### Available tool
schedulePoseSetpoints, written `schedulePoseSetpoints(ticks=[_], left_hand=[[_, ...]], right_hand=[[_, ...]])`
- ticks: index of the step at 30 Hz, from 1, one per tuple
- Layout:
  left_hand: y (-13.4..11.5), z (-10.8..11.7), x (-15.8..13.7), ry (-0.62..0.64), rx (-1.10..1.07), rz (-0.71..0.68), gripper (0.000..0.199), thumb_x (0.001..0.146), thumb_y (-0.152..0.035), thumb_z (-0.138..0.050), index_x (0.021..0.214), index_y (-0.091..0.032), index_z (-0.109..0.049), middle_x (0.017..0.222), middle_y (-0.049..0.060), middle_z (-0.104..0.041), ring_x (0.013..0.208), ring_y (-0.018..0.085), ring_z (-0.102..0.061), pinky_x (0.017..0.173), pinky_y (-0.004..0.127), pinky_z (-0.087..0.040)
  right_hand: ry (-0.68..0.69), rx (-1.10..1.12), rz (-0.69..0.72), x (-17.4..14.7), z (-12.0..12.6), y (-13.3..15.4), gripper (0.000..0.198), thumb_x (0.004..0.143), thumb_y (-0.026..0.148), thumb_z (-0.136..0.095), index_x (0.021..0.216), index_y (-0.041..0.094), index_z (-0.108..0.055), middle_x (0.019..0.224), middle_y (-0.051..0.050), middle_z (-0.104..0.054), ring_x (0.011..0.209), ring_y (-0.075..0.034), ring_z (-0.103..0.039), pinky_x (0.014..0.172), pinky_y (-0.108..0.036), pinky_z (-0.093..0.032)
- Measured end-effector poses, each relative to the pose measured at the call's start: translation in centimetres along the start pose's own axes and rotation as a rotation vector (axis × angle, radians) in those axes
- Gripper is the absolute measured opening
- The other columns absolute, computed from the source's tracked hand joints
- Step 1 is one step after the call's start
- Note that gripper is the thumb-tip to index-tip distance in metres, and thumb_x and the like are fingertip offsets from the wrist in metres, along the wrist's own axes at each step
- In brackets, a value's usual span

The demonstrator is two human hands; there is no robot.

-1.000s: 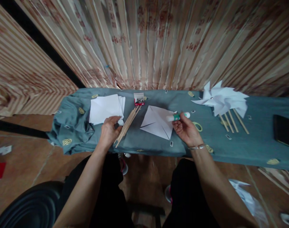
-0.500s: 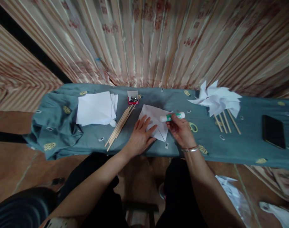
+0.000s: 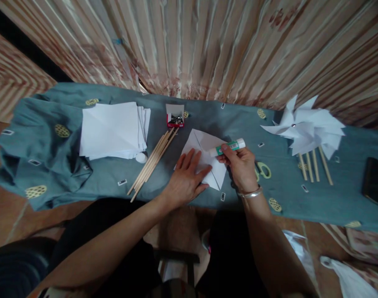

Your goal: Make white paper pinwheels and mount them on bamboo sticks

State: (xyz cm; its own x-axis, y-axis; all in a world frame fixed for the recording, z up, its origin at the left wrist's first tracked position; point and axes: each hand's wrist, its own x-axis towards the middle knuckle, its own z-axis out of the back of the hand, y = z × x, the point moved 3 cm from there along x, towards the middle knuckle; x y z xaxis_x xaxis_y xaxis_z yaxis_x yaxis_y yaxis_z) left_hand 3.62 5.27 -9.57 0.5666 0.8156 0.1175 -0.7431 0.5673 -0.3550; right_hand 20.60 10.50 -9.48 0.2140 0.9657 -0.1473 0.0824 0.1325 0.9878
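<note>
My left hand (image 3: 187,176) lies flat with fingers spread on a white square sheet of paper (image 3: 204,140), which has diagonal lines running in from its corners. Between the thumb and fingers of my right hand (image 3: 240,163) is a green and white glue stick (image 3: 235,145). Its left end is over the middle of the paper; whether it touches the sheet I cannot tell. A small white round cap (image 3: 141,157) sits beside a stack of white paper (image 3: 111,130) on the left.
Wooden sticks (image 3: 153,163) lie left of the sheet, below a small red box (image 3: 175,118) of metal pieces. Light-green scissors (image 3: 263,170) lie right of my right hand. Farther right are paper pinwheels (image 3: 313,126) on sticks and a black phone (image 3: 375,182). A patterned cloth (image 3: 288,190) covers the table.
The view has moved closer to the table. The glue stick's left end has shifted a little inward over the paper. My left hand still presses on the sheet.
</note>
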Motion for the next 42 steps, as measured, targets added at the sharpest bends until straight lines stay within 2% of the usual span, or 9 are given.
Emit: schedulePoseSetpoints(ticks=[9, 18, 33, 42], left_hand=[[0.1, -0.2, 0.0, -0.009, -0.022, -0.005, 0.055, 0.084, -0.049, -0.064, 0.133, -0.026, -0.053, 0.158, 0.016, -0.027, 0.146, 0.04, -0.021, 0.113, 0.061, -0.028], [-0.1, 0.0, 0.0, -0.003, -0.022, -0.005, 0.056, 0.084, -0.048, -0.064, 0.134, -0.025, -0.052, 0.157, 0.017, -0.028, 0.146, 0.04, -0.022, 0.113, 0.062, -0.028], [-0.1, 0.0, 0.1, 0.012, -0.054, 0.011, 0.054, 0.084, -0.047, -0.065, 0.133, -0.025, -0.053, 0.159, 0.016, -0.027, 0.147, 0.039, -0.021, 0.114, 0.062, -0.025], [-0.2, -0.1, 0.1, 0.01, -0.033, 0.011, 0.056, 0.084, -0.047, -0.064, 0.134, -0.025, -0.052, 0.157, 0.017, -0.029, 0.146, 0.041, -0.021, 0.114, 0.063, -0.026]], right_hand=[[0.058, -0.182, 0.011, 0.2, -0.8, -0.1, 0.032, 0.065, 0.047, -0.079, 0.066, 0.019, -0.064, 0.054, 0.004, -0.065, 0.045, -0.01, -0.058, 0.044, -0.022, -0.05], [0.081, -0.379, 0.059, 0.1, -0.9, -0.3, 0.03, 0.07, 0.046, -0.077, 0.07, 0.02, -0.062, 0.056, 0.003, -0.065, 0.048, -0.012, -0.062, 0.046, -0.023, -0.048], [0.08, -0.351, 0.13, 0.1, -1.3, -0.6, 0.032, 0.073, 0.05, -0.074, 0.073, 0.02, -0.061, 0.057, 0.004, -0.063, 0.05, -0.012, -0.062, 0.047, -0.023, -0.049], [0.048, -0.425, 0.169, 0.0, -1.3, -0.5, 0.035, 0.074, 0.053, -0.073, 0.077, 0.02, -0.062, 0.06, 0.002, -0.066, 0.052, -0.013, -0.064, 0.049, -0.026, -0.052]])
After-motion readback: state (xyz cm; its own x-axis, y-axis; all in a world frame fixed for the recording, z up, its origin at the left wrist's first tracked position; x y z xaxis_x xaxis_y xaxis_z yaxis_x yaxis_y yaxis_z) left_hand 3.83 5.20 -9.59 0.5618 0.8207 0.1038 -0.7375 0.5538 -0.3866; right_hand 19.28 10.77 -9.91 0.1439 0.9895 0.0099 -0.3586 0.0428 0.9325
